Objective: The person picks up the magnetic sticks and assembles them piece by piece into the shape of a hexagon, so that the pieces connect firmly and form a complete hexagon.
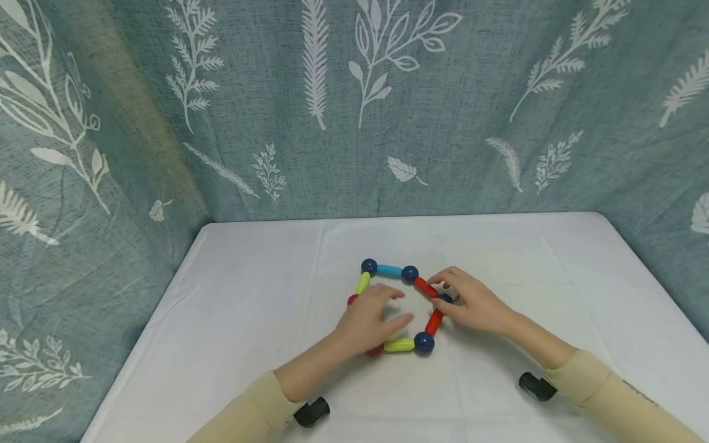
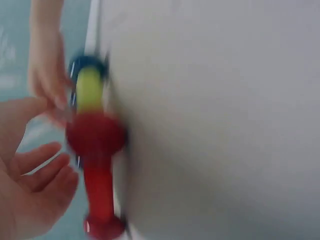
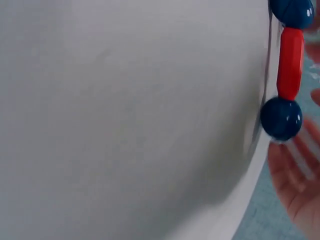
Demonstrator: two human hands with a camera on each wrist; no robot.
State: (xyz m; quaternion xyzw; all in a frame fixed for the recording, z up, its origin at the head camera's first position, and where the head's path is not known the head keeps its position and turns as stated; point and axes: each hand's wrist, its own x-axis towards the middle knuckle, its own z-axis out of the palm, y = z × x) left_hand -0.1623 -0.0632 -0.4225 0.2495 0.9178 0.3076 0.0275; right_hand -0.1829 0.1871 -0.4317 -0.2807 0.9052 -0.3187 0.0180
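A closed ring of short rods and balls lies on the white table. Its blue balls [image 1: 424, 343], light-blue rod [image 1: 389, 271] and red rods [image 1: 434, 322] show in the head view, as do yellow-green rods [image 1: 399, 344]. My left hand [image 1: 365, 321] is over the ring's left side, fingers apart and loosely bent, partly covering it. A red ball [image 2: 96, 134] and red rod [image 2: 100, 190] are near that hand in the left wrist view. At the right corner, my right hand [image 1: 473, 301] has thumb and bent fingers around a blue ball [image 3: 281, 118], overlapping the adjoining rods.
The white cloth-covered table [image 1: 249, 295] extends around the ring on all sides. A blue-green curtain [image 1: 343, 172] with white leaf prints hangs behind its far edge. Black wrist devices [image 1: 312, 412] sit under both forearms, close over the cloth.
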